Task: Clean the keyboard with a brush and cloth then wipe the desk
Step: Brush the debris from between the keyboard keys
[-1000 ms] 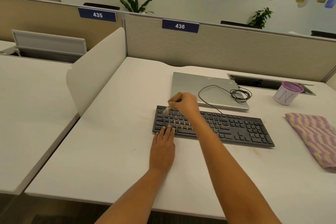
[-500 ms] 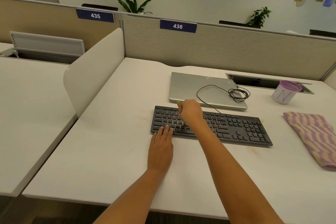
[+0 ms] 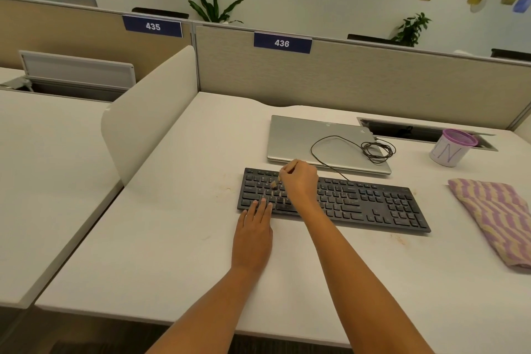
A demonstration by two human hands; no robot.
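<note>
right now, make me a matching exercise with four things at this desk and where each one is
Things:
1 striped cloth
2 coiled cable
3 purple-rimmed cup
4 left hand

Places:
a fingertips on the near edge of the keyboard
b lying on the closed laptop
c flat on the desk, right of the keyboard
d back right, beside the desk slot

Pairs: 1-c, 2-b, 3-d, 4-a

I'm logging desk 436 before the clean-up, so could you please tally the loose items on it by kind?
Electronics: 2 (keyboard, laptop)
Cleaning tools: 2 (brush, cloth)
Cable: 1
Lidded tub: 1
Total: 6
</note>
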